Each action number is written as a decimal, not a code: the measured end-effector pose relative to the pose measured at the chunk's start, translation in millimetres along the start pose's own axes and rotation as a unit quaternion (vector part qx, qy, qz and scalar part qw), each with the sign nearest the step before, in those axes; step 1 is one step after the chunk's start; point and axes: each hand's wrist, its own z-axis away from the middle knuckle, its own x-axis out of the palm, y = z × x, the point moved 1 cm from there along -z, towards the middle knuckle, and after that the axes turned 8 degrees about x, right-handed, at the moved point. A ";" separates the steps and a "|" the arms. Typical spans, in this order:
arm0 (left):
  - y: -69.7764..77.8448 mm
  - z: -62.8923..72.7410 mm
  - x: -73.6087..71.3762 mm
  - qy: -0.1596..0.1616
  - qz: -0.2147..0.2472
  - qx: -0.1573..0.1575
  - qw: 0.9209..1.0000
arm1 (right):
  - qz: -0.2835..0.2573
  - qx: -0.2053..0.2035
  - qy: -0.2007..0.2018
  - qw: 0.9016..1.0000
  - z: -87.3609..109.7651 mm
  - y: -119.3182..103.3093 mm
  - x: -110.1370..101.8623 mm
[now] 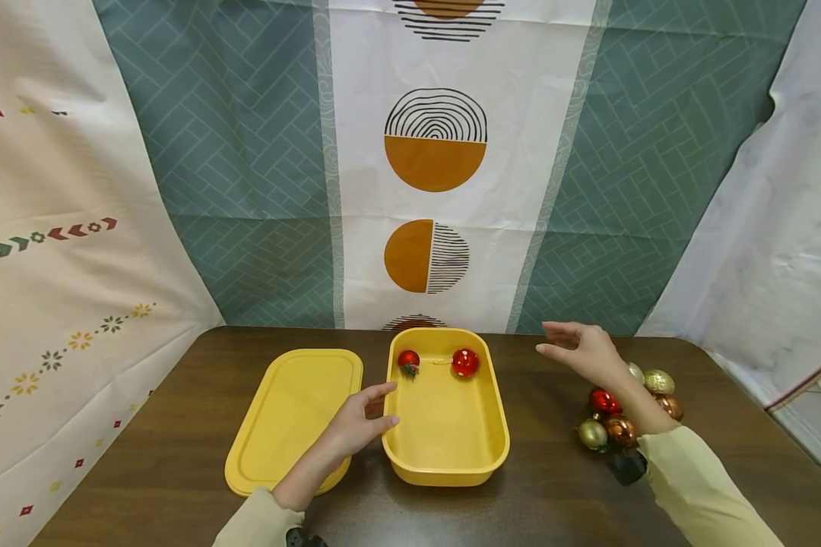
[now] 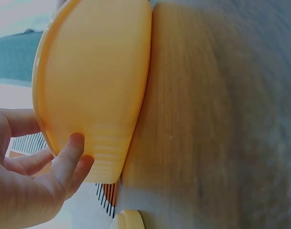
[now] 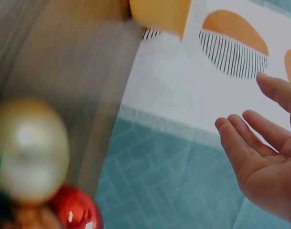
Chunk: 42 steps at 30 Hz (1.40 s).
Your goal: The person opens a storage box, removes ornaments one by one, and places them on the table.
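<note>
A yellow rectangular bin [image 1: 445,437] stands on the table with two red Christmas balls inside: a smaller one [image 1: 408,359] with a green sprig, and a shinier one [image 1: 465,363]. At the bin's left rim is my left hand [image 1: 356,425], thumb and fingers spread apart; in the left wrist view some fingertips [image 2: 76,139] overlap the outer wall. My right hand [image 1: 584,353] hovers over the right side of the table, fingers loosely bent and holding nothing. Beneath that forearm lies a cluster of gold, red and copper balls, among them a gold one [image 1: 592,434], partly hidden by the arm.
A flat yellow lid [image 1: 294,418] lies left of the bin, partly under my left forearm. The dark wooden table [image 1: 527,486] ends at a patterned curtain [image 1: 246,175] behind. More pale cloth hangs along both sides.
</note>
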 end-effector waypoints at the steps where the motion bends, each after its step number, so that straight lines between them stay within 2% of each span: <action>1: -0.1 0.0 0.0 0.000 0.000 0.000 1.000 | -0.002 -0.003 -0.004 1.000 -1.4 -2.6 3.9; 11: 0.4 0.3 0.2 -0.004 0.003 -0.002 1.000 | -0.022 -0.030 -0.028 0.999 -15.7 -21.3 40.4; 23: 0.6 0.6 0.1 -0.006 0.015 0.001 1.000 | -0.017 -0.033 -0.052 0.998 -24.7 -42.9 74.2; 31: 0.6 0.4 0.7 -0.008 0.014 0.002 1.000 | 0.038 -0.047 -0.037 0.997 -30.9 -49.6 95.5; 36: 0.5 0.2 0.2 -0.006 0.014 0.004 1.000 | 0.105 -0.070 -0.033 0.991 -36.8 -53.2 106.6; 42: 0.6 0.4 0.2 -0.005 0.013 0.004 1.000 | 0.165 -0.066 -0.029 0.984 -44.2 -58.8 115.3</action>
